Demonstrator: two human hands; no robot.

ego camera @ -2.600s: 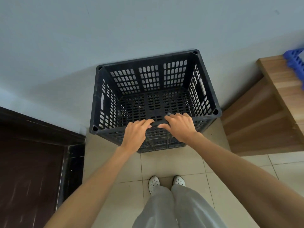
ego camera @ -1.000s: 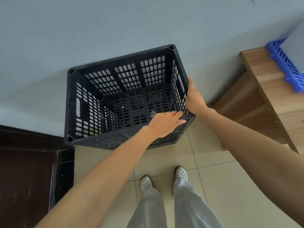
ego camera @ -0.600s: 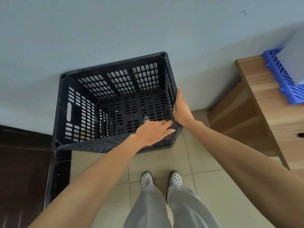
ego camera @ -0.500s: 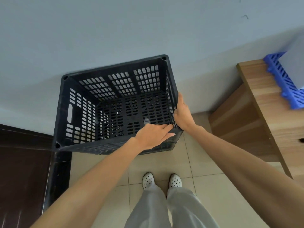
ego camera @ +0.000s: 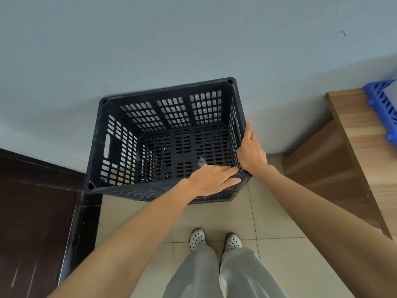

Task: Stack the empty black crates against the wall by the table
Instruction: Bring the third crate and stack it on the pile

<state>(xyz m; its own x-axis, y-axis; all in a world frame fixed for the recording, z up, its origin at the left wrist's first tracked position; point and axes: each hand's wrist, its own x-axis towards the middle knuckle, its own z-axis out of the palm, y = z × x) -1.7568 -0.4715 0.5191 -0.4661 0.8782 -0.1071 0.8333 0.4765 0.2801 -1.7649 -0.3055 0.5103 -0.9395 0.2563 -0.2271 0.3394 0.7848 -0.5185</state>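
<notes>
Grey wall (ego camera: 150,39) rises beyond both hands, with a dark door (ego camera: 32,222) left of the left hand (ego camera: 212,179) and a wooden table (ego camera: 365,158) bearing a blue crate (ego camera: 384,104) right of the right hand (ego camera: 251,153). We note the black crate (ego camera: 171,117), empty, its far side at that wall, directly ahead of the hands. The left hand lies flat with straight fingers on the near rim by its right corner, the right hand presses flat and straight-fingered against the outside of the crate's right side, and white shoes (ego camera: 197,239) stand below both.
</notes>
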